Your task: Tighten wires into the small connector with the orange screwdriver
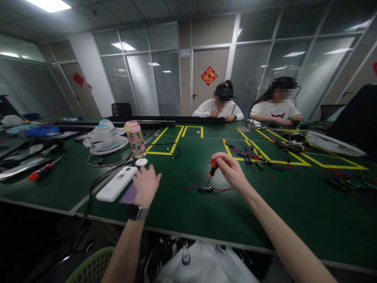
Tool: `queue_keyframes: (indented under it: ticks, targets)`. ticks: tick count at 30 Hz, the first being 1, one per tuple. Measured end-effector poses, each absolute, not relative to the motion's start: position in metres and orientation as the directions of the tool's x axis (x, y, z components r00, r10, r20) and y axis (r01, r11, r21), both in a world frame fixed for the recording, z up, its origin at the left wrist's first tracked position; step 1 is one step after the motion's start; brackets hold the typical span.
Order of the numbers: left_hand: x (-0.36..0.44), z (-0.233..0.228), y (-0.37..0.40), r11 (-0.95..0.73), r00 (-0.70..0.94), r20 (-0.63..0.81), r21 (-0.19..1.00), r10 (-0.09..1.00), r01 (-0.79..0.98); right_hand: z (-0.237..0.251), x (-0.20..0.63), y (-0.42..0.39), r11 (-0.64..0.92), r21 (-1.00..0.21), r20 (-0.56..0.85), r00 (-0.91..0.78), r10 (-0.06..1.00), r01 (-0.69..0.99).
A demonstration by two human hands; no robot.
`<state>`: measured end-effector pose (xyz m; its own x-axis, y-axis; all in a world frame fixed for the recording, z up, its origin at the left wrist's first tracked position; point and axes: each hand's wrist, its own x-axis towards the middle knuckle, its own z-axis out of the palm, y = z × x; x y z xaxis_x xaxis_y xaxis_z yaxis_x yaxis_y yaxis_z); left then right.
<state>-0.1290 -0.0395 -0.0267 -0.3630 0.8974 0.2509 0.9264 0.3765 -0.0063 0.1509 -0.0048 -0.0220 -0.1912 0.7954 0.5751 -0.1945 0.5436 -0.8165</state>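
My right hand (231, 171) is closed around the handle of an orange and black screwdriver (213, 168). Its shaft points down, and the tip meets or nearly meets a small green circuit board (205, 189) with red and dark wires leading off both ends. The board lies flat on the green table (182, 220). Over to the left, my left hand (146, 184) is spread with fingers apart, resting on or just above a purple flat item (129, 195). Beside it are a white power bank (117, 184) and a small white rounded case (141, 162).
A pink-lidded bottle (136, 140) and white fans (107, 137) stand to the left. Another red screwdriver (41, 172) lies far left. Several wired boards (249, 151) sit among yellow tape outlines at right. Two people (219, 103) sit across the table.
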Motion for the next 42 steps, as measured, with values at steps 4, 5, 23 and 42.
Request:
queue_keyframes:
  ticks: [4, 5, 23, 42]
  targets:
    - [-0.147, -0.035, -0.043, 0.400, -0.391, 0.171, -0.017, 0.904, 0.917, -0.023, 0.150, -0.005, 0.538, -0.818, 0.571, -0.187, 0.799, -0.202]
    - [-0.149, -0.035, -0.043, 0.400, -0.392, 0.178, -0.013, 0.903, 0.916, -0.024, 0.150, -0.006, 0.536, -0.819, 0.570, -0.183, 0.801, -0.204]
    - [-0.148, -0.038, -0.038, 0.350, -0.325, 0.276, -0.045, 0.905, 0.936, -0.022, 0.150, -0.007, 0.560, -0.812, 0.583, -0.172, 0.794, -0.166]
    - [-0.033, -0.058, 0.006, -0.632, 0.634, 0.221, 0.549, 0.741, 0.547, -0.008, 0.143, -0.018, 0.600, -0.788, 0.615, -0.215, 0.759, -0.134]
